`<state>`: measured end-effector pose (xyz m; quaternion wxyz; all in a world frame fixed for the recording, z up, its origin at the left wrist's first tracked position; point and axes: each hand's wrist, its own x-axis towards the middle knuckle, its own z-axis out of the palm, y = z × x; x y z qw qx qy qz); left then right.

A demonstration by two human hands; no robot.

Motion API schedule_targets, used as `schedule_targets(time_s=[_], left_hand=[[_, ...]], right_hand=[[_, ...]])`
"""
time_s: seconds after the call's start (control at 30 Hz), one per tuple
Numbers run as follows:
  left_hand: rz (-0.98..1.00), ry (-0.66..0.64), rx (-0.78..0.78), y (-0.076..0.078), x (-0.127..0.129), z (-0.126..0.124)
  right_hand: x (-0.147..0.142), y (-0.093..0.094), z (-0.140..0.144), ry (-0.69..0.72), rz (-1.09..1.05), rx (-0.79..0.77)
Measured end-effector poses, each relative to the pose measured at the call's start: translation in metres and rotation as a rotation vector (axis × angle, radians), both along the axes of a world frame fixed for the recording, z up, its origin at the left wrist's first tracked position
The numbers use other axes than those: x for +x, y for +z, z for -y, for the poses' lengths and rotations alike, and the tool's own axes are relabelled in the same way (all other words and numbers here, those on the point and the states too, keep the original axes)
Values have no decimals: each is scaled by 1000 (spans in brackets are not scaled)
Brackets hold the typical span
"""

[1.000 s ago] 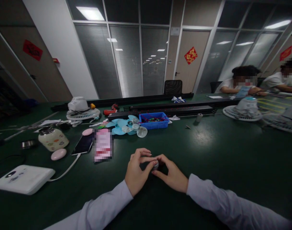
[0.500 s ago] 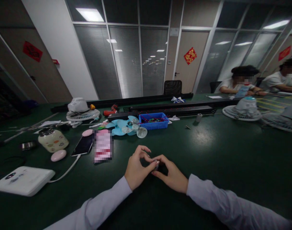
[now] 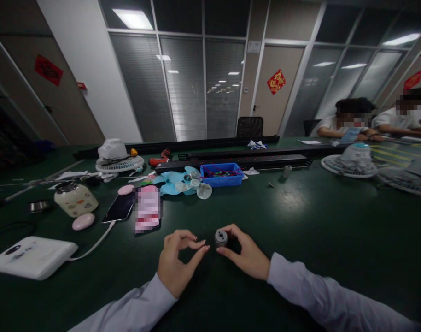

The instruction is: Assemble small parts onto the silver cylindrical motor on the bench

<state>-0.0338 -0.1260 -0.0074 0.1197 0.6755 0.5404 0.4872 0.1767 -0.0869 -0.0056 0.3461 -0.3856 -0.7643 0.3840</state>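
My right hand (image 3: 245, 253) pinches a small grey cylindrical part, like a little motor (image 3: 221, 237), between thumb and fingertips just above the green table (image 3: 317, 230). A short way to the left of it, my left hand (image 3: 178, 260) has its thumb and forefinger tips pressed together; whether something tiny sits between them cannot be told. Both arms wear pale sleeves.
To the left lie a phone (image 3: 119, 208) on a white cable, a white power bank (image 3: 27, 257), a cream jar (image 3: 75, 200) and pink pebbles. Further back are blue fan blades (image 3: 176, 182), a blue parts bin (image 3: 221, 174) and white fan housings. Two other people sit at the far right.
My left hand has let go of the grey part and pulled back to the left and toward me, fingertips pinched. The right hand keeps the part, now plainly in view.
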Motion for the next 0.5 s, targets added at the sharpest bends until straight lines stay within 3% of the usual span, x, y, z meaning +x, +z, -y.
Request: schedule_targets(time_s=[0.2, 0.4, 0.5], left_hand=[[-205, -99, -190, -14, -34, 8], [-268, -138, -186, -15, -33, 7], [-188, -109, -180, -11, -25, 5]], right_hand=[[1, -1, -1, -3, -11, -18], [0, -2, -1, -4, -13, -19], [-1, -2, -1, -7, -14, -9]])
